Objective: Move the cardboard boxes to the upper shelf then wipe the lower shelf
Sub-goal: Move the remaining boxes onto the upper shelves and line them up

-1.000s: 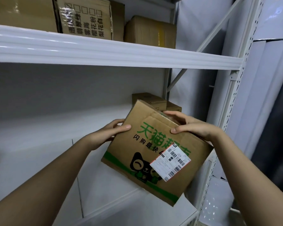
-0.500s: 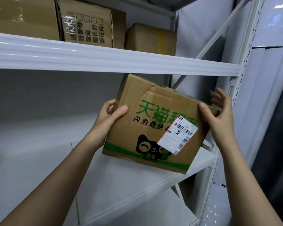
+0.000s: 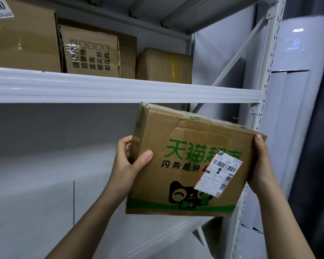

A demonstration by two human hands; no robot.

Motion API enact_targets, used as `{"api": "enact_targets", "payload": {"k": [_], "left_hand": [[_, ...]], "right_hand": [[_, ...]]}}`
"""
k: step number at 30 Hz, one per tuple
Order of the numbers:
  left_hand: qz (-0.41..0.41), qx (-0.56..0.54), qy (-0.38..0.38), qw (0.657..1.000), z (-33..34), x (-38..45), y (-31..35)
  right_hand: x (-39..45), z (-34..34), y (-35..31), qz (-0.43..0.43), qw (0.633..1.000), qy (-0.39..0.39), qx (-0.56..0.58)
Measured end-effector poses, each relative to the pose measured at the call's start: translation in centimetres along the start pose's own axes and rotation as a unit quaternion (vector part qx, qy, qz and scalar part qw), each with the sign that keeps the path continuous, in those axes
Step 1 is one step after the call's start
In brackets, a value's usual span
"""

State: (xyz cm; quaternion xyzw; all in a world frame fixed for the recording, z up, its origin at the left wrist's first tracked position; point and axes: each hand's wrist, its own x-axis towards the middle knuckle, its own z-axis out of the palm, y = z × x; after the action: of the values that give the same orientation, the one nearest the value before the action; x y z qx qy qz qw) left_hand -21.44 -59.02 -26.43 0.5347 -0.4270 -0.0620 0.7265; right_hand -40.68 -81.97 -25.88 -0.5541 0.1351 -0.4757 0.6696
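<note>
- The cardboard box [image 3: 191,161] sits right of centre in the frame, held in the air between both hands, below the front lip of the upper shelf [image 3: 120,89] and above the lower shelf [image 3: 45,212].
- The left hand [image 3: 128,165] grips the box's left edge: its thumb lies across the printed front face, and its fingers [image 3: 124,144] curl round the side panel.
- The right hand [image 3: 260,165] holds the box's upper right corner, thumb on the front edge; the rest of its fingers are behind the cardboard, so I cannot tell how they lie, though they probably wrap the far side.
- The box's long axis runs left to right in the frame, tilted so the left top corner rides higher than the right. Its printed face with the shipping label [image 3: 218,173] points toward the camera.
- The relation that matters: the box's top left corner lies just under the shelf lip, so it must rise up the frame to clear the lip before going inward.
- The likely landing spot is the bare stretch of upper shelf at right, beside the small taped box [image 3: 164,65]; both hands seem equally near it.
</note>
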Motion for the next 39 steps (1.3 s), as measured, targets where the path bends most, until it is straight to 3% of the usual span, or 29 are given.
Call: {"api": "enact_targets", "payload": {"k": [6, 13, 19, 23, 28, 33, 39], "left_hand": [[0.075, 0.020, 0.027, 0.997, 1.2, -0.5, 3.5], [0.089, 0.007, 0.083, 0.993, 2.3, 2.0, 9.5], [0.055, 0.094, 0.044, 0.993, 2.8, 5.5, 13.2], [0.086, 0.141, 0.035, 0.986, 3.0, 8.0, 15.6], [0.092, 0.183, -0.019, 0.979, 2.3, 11.1, 19.1], [0.096, 0.192, -0.010, 0.977, 1.5, 14.1, 21.0], [0.103, 0.202, 0.017, 0.974, 1.2, 18.0, 22.9]], "right_hand": [[0.2, -0.2, -1.4, 0.010, 1.000, 0.005, 0.002], [0.2, -0.3, -3.5, -0.073, 0.994, -0.075, -0.009], [1.0, 0.6, -6.6, -0.076, 0.995, -0.068, -0.006], [2.2, 1.9, -9.2, -0.070, 0.992, -0.098, 0.032], [4.8, 5.0, -12.8, -0.125, 0.990, -0.072, 0.006], [7.9, 7.9, -15.6, -0.203, 0.976, -0.021, -0.080], [12.3, 10.6, -18.2, -0.231, 0.965, -0.038, -0.117]]}}
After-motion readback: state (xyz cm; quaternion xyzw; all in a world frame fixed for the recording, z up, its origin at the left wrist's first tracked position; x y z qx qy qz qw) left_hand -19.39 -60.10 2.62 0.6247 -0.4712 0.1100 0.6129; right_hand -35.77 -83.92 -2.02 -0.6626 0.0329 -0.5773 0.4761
